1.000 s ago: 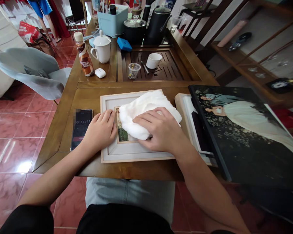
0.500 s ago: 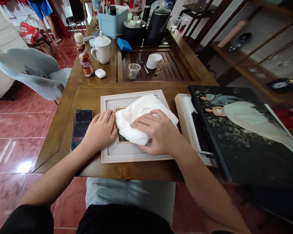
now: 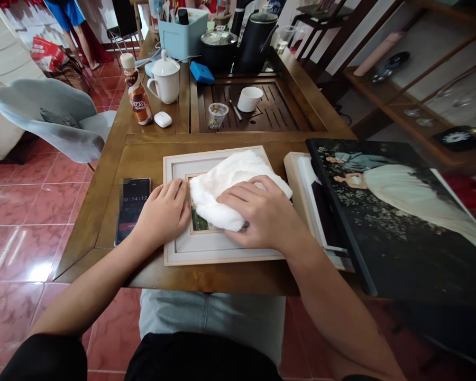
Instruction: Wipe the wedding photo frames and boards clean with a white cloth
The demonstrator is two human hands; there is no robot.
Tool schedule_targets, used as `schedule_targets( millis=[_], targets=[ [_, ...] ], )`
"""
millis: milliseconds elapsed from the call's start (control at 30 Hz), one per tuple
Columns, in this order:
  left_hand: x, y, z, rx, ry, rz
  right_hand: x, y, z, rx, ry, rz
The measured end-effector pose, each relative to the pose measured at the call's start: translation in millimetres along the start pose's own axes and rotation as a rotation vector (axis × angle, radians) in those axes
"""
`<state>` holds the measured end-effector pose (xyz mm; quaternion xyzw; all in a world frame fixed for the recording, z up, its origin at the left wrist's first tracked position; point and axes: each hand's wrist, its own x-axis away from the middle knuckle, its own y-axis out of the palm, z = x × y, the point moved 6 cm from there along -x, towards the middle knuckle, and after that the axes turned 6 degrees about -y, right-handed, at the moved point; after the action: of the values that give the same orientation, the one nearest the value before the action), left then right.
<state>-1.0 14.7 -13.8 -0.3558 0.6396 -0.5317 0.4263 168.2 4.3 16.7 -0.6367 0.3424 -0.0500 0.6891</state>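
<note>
A picture frame (image 3: 198,255) with a pale wooden edge and a wide off-white border lies flat at the near side of the table. My right hand (image 3: 259,211) is closed on a white cloth (image 3: 218,198), which is bunched over the frame's middle and right part. The cloth hides most of the small picture (image 3: 200,222) inside; a strip of its lower left shows. My left hand (image 3: 166,211) rests on the frame's left border, fingers stretched out and holding nothing. Left of that hand is a phone (image 3: 133,211) with a running timer on its screen.
To the right, a large photo panel (image 3: 404,222) leans over another pale frame (image 3: 295,174). Farther back are a coffee bottle (image 3: 138,98), lidded white mug (image 3: 166,79), earbud case (image 3: 163,119), small plastic cup (image 3: 217,115) and white cup (image 3: 249,99) on a slatted tray (image 3: 289,114).
My right hand and the cloth have shifted slightly to the right, showing a little more of the picture's lower left. My left hand stays in place.
</note>
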Motion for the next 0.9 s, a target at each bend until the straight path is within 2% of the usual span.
schedule_targets(
  millis=[100,267,433,633,800,900],
  targets=[
    [0.3,-0.7,0.1,0.006,-0.001,0.007,-0.2,0.1,2.0,0.056,0.033,-0.004],
    [0.6,-1.0,0.4,0.011,-0.005,0.000,-0.8,0.7,-5.4,-0.064,-0.075,-0.017],
    [0.7,-0.1,0.3,0.010,-0.004,-0.004,0.0,0.3,1.5,0.066,0.019,-0.003],
    [0.8,-1.4,0.8,0.027,0.000,-0.002,-1.3,1.3,-5.6,-0.062,-0.074,-0.018],
    [0.3,-1.0,0.2,0.037,-0.006,0.005,-0.2,-0.9,0.6,0.070,0.019,0.012],
    [0.1,-0.6,-0.3,0.044,-0.008,0.003,-0.7,1.4,-1.8,0.014,-0.012,-0.020]
  ],
)
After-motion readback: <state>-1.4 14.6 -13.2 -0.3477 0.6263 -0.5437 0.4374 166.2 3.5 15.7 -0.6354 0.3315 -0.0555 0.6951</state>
